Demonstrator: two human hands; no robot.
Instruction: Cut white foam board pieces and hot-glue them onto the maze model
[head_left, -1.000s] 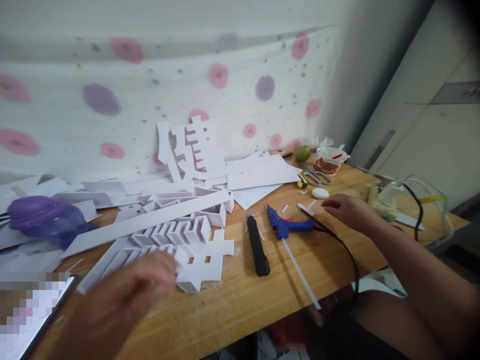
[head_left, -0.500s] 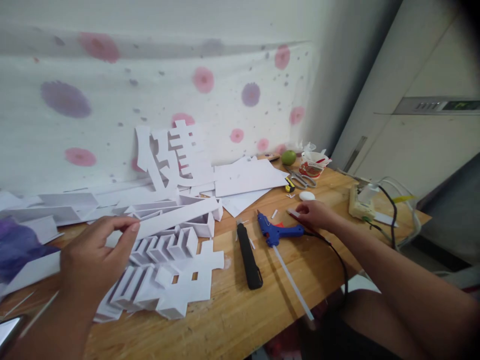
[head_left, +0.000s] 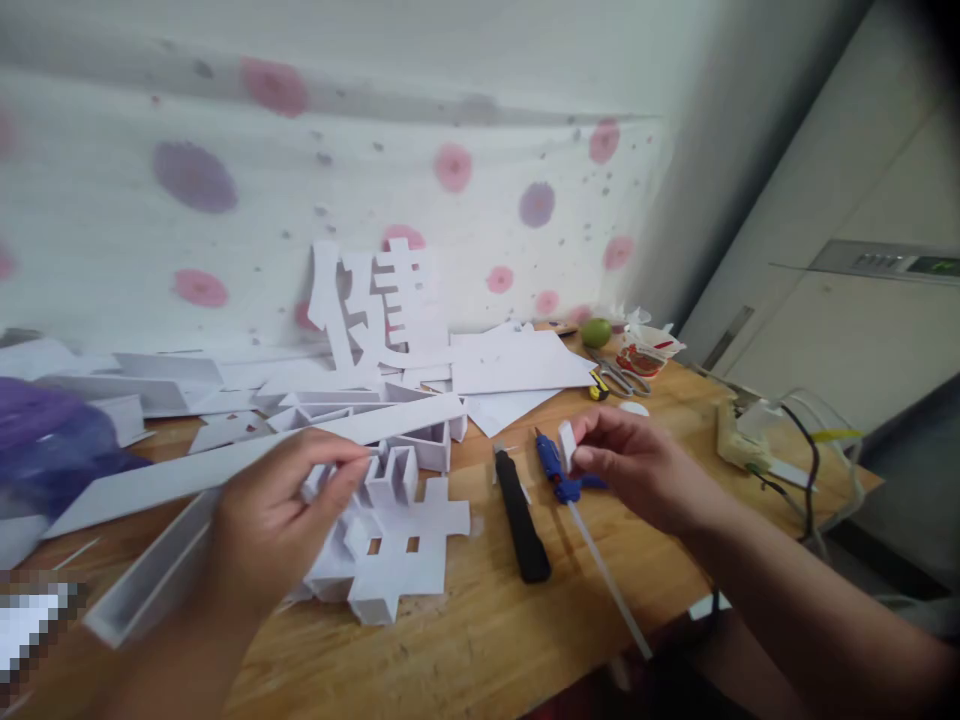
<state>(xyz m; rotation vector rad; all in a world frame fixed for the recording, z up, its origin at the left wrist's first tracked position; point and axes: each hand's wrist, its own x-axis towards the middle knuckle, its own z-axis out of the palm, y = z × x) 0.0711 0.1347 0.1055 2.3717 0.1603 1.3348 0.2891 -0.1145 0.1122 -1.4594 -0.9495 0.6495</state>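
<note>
My left hand (head_left: 281,520) is closed in a pinch on a wall of the white foam-board character (head_left: 390,540) that lies flat on the wooden table (head_left: 480,640). My right hand (head_left: 637,465) is lifted above the table and pinches a small white foam strip (head_left: 567,443) between thumb and fingers. Just under that hand lies the blue glue gun (head_left: 559,470) with a long glue stick (head_left: 611,580) trailing toward me. A black utility knife (head_left: 521,515) lies between the foam character and the glue gun.
A second white cut-out character (head_left: 382,300) leans on the flowered cloth wall. Long foam strips (head_left: 225,460) and sheets (head_left: 517,360) litter the back. Scissors (head_left: 619,375), a green fruit (head_left: 596,332), a cup (head_left: 649,350), a power strip (head_left: 739,440) and a purple object (head_left: 45,440) stand around.
My right hand picked the small strip up off the table and brought it nearer, over the glue gun. My left hand moved right and pinched the foam character's wall.
</note>
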